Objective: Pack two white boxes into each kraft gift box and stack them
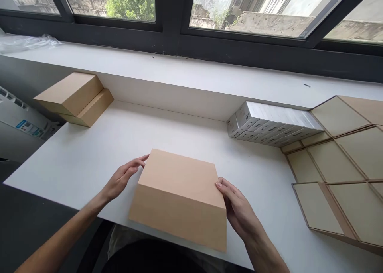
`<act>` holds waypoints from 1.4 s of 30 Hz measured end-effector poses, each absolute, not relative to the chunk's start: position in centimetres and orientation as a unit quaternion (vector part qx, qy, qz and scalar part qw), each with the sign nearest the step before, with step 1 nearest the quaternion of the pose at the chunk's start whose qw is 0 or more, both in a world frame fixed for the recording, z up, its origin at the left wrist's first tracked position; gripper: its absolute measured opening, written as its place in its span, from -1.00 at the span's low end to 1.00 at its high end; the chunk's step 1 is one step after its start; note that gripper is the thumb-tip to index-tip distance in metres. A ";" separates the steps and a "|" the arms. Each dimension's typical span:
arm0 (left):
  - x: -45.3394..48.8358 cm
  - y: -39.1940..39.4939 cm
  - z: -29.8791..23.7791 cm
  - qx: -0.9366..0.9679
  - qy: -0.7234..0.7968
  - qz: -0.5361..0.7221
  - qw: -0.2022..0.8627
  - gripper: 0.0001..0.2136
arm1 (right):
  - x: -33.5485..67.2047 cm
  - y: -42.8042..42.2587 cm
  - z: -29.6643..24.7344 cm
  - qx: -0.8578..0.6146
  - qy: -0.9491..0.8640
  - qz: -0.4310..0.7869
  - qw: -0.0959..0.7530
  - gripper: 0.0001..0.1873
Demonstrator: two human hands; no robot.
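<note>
A closed tan cardboard box (179,193) sits on the white table (89,153) near its front edge, right in front of me. My left hand (122,177) rests against the box's left side, fingers stretched toward its upper left corner. My right hand (236,207) lies against the box's right side, thumb on the top edge and fingers along the wall. Both hands touch the box from the sides; neither hand wraps round it.
Two closed tan boxes (74,95) are stacked at the table's far left. A row of small grey-white cartons (269,123) lies against the sill wall at the right. Several open tan box trays (338,169) cover the right end. A window sill (191,71) runs behind.
</note>
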State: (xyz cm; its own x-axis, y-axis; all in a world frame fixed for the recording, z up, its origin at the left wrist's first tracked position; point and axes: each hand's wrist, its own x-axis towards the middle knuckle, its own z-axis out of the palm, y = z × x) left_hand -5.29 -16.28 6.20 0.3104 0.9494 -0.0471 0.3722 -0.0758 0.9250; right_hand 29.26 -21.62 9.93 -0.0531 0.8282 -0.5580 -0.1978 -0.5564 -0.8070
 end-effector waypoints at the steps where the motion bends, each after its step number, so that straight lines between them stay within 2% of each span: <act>1: -5.6 -16.1 5.3 0.697 0.476 0.328 0.423 -0.66 | 29.4 -21.7 10.2 -0.569 -0.265 0.671 0.395 -0.56; 5: -5.5 -13.8 3.9 0.860 0.266 0.369 0.229 -0.50 | 29.6 -21.2 11.4 -0.559 -0.248 0.677 0.408 -0.66; 7: -4.4 -12.5 4.8 0.898 0.160 0.376 0.162 -0.56 | 29.8 -20.6 11.8 -0.553 -0.275 0.690 0.379 -0.63; 10: -2.3 -11.0 6.4 0.904 0.084 0.386 0.165 -0.71 | 30.9 -18.9 12.0 -0.566 -0.363 0.668 0.318 -0.56; 12: -1.0 -9.9 6.7 0.871 0.095 0.431 0.215 -0.81 | 32.6 -17.1 12.4 -0.615 -0.452 0.565 0.313 -0.47; 13: -0.5 -9.2 6.5 0.842 0.124 0.460 0.252 -0.84 | 33.6 -16.0 12.7 -0.650 -0.499 0.473 0.324 -0.44; 16: 1.0 -6.1 5.1 0.718 0.268 0.532 0.361 -0.76 | 37.0 -11.6 14.3 -0.723 -0.587 0.119 0.346 -0.46; 18: 2.1 -3.5 3.9 0.626 0.362 0.575 0.383 -0.71 | 38.6 -8.3 15.3 -0.745 -0.589 -0.056 0.308 -0.49; 20: 3.2 -1.3 2.7 0.559 0.420 0.608 0.375 -0.66 | 39.5 -5.5 16.0 -0.773 -0.577 -0.136 0.224 -0.45; 23: 4.4 0.7 1.3 0.526 0.453 0.608 0.386 -0.57 | 39.8 -2.9 15.9 -0.796 -0.566 -0.189 0.103 -0.44; 26: 4.6 1.0 0.3 0.538 0.453 0.590 0.398 -0.55 | 39.6 -2.0 15.1 -0.784 -0.573 -0.232 0.062 -0.50; 28: 4.5 1.1 0.0 0.545 0.445 0.591 0.395 -0.54 | 39.7 -2.0 14.7 -0.774 -0.583 -0.237 0.071 -0.52; 29: 4.4 1.1 -0.1 0.549 0.440 0.593 0.392 -0.54 | 39.8 -2.0 14.6 -0.770 -0.589 -0.223 0.102 -0.53; 35: 4.2 1.7 -0.4 0.562 0.424 0.596 0.386 -0.57 | 39.3 -4.5 16.8 -0.731 -0.556 -0.082 0.386 -0.51; 38: 4.2 1.9 -0.4 0.568 0.421 0.598 0.378 -0.58 | 36.9 -8.1 18.1 -0.632 -0.564 0.024 0.530 -0.48; 39: 4.2 1.9 -0.4 0.571 0.419 0.598 0.375 -0.59 | 35.7 -9.5 18.3 -0.598 -0.578 0.085 0.549 -0.48; 40: 4.2 1.9 -0.3 0.573 0.419 0.598 0.372 -0.59 | 34.4 -10.8 18.1 -0.577 -0.600 0.154 0.532 -0.49; 42: 4.1 1.8 -0.2 0.577 0.418 0.597 0.367 -0.59 | 31.8 -13.1 16.9 -0.571 -0.646 0.298 0.408 -0.58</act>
State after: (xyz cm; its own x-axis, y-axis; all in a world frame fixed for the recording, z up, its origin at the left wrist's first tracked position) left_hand 4.11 1.82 -0.24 -0.0632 0.9217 0.3828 0.0436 -0.3807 0.9237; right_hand 31.76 -13.09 16.92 -0.0135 0.9823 0.1869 0.4953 0.1689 -0.8522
